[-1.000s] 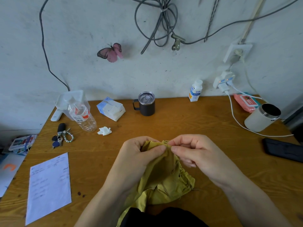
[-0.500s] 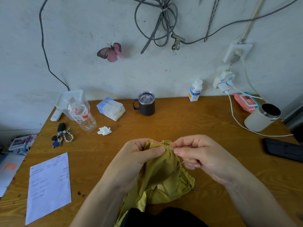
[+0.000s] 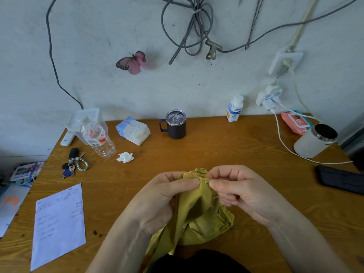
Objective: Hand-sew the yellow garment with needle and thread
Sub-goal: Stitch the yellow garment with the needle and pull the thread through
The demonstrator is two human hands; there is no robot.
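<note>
Head view — left hand [image 3: 157,196] pinches yellow garment [image 3: 197,217]; right hand [image 3: 242,190] pinches needle [image 3: 206,181].

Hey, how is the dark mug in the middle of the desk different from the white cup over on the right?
The dark handled mug stands upright with a clear lid on; the white cylindrical cup shows an open, dark mouth with no lid. The mug has a side handle; no handle shows on the white cup. The mug sits near the wall at centre, the cup near the right edge beside a white cable. Both rest on the wooden desk, away from both hands.
</note>
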